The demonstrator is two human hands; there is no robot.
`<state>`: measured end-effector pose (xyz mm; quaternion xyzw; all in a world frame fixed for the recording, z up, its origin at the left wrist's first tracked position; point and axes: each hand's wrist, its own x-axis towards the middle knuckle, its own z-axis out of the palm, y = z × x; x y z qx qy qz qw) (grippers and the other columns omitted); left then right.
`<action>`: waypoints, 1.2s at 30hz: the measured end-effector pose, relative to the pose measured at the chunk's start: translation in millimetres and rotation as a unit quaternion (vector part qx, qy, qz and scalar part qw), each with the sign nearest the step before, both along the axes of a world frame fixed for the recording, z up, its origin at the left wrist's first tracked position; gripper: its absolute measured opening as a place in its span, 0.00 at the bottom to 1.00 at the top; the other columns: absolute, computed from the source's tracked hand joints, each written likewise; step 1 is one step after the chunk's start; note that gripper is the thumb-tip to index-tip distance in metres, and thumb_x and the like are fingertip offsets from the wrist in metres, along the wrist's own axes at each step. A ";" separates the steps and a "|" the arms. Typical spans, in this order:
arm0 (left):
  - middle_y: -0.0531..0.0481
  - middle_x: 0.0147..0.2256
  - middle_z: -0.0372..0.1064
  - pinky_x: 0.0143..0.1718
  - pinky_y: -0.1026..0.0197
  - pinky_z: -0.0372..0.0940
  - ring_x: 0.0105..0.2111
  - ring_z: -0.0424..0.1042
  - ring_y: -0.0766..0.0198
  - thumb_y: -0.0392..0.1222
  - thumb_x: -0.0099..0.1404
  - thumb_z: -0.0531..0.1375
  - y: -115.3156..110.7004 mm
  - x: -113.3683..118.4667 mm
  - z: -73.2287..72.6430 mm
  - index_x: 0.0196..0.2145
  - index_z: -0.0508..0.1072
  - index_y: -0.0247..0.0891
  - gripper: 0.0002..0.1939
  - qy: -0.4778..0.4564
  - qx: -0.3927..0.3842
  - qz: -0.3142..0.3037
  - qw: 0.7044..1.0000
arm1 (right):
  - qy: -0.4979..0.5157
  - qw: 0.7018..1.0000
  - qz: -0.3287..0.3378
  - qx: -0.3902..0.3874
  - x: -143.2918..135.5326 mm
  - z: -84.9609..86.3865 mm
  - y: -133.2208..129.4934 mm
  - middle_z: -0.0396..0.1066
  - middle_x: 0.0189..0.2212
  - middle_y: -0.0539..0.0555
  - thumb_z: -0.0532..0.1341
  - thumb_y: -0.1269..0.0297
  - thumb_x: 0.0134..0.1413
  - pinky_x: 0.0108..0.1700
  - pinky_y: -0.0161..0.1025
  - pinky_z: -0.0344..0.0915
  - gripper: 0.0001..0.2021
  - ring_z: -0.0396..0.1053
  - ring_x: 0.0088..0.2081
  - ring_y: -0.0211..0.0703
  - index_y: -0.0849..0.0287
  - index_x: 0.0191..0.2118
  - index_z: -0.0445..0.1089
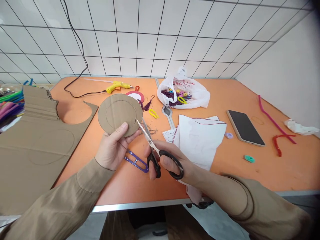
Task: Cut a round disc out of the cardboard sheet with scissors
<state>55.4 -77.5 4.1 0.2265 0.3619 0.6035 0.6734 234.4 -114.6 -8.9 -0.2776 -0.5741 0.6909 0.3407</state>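
Note:
A round cardboard disc (117, 111) with a smaller circle drawn inside it is gripped at its lower edge by my left hand (113, 146), thumb on top and fingers beneath. My right hand (170, 158) has its fingers through the black handles of a pair of scissors (150, 142). The scissor blades are slightly apart and meet the disc's right edge, one blade over its face near a small dark mark. Purple thread snips (136, 161) lie on the table below the two hands.
On the orange table (270, 173) are a yellow glue gun (117, 87) with a cord, a plastic bag (197, 95) of tassels, white cloth (200, 140), a phone (245, 127) and pipe cleaners (272, 116). A large cut cardboard sheet (32, 156) covers the left side.

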 end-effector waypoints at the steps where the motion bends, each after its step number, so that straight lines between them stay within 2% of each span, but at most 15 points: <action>1: 0.47 0.41 0.79 0.41 0.61 0.75 0.43 0.78 0.57 0.32 0.59 0.65 -0.2 0.2 -0.1 0.45 0.77 0.38 0.16 -0.002 0.001 0.001 1.000 | 0.000 1.000 0.001 -0.001 0.1 -0.5 0.0 0.71 0.22 0.52 0.59 0.39 0.55 0.30 0.38 0.61 0.26 0.67 0.26 0.39 0.60 0.39 0.63; 7: 0.45 0.44 0.78 0.48 0.54 0.74 0.46 0.77 0.53 0.30 0.59 0.64 -2.1 0.8 -0.4 0.51 0.74 0.38 0.21 -0.001 0.007 -0.010 1.000 | 0.015 1.000 0.002 0.008 1.3 -3.4 -0.4 0.72 0.23 0.53 0.59 0.41 0.57 0.31 0.38 0.62 0.24 0.68 0.26 0.40 0.61 0.40 0.64; 12: 0.45 0.46 0.77 0.49 0.54 0.73 0.49 0.75 0.52 0.30 0.59 0.64 -1.4 0.9 -1.0 0.52 0.72 0.38 0.23 -0.004 0.009 -0.016 1.000 | 0.010 1.000 0.007 -0.005 1.6 -2.6 -0.1 0.72 0.23 0.53 0.59 0.40 0.56 0.31 0.37 0.62 0.25 0.67 0.26 0.38 0.61 0.40 0.64; 19: 0.44 0.49 0.76 0.49 0.53 0.73 0.52 0.73 0.51 0.38 0.64 0.61 -2.2 1.8 -0.1 0.48 0.74 0.38 0.15 -0.015 0.006 -0.032 0.999 | 0.003 1.000 -0.003 -0.013 0.4 -1.4 -0.5 0.72 0.22 0.53 0.60 0.39 0.54 0.30 0.37 0.61 0.26 0.68 0.26 0.39 0.61 0.39 0.63; 25: 0.46 0.51 0.75 0.49 0.57 0.72 0.55 0.71 0.53 0.40 0.64 0.61 -5.3 3.1 -1.2 0.45 0.75 0.40 0.11 -0.005 -0.001 -0.044 0.999 | -0.006 1.000 -0.014 -0.016 -1.4 -1.2 -0.3 0.72 0.22 0.52 0.61 0.38 0.52 0.30 0.37 0.62 0.27 0.68 0.26 0.39 0.61 0.40 0.63; 31: 0.44 0.51 0.75 0.49 0.52 0.72 0.55 0.70 0.48 0.41 0.66 0.59 -6.6 6.2 -2.9 0.45 0.74 0.38 0.11 -0.021 -0.021 -0.059 0.998 | -0.008 1.000 -0.023 -0.004 -2.2 -3.6 1.1 0.72 0.23 0.52 0.61 0.40 0.54 0.31 0.37 0.64 0.26 0.67 0.26 0.37 0.60 0.41 0.61; 36: 0.44 0.50 0.75 0.48 0.55 0.72 0.56 0.70 0.49 0.43 0.63 0.63 -7.4 5.3 -5.3 0.45 0.75 0.38 0.13 -0.005 -0.017 -0.068 0.998 | -0.028 0.999 -0.027 0.002 -2.2 -4.9 1.6 0.72 0.23 0.52 0.61 0.38 0.53 0.30 0.37 0.64 0.27 0.68 0.25 0.37 0.60 0.42 0.61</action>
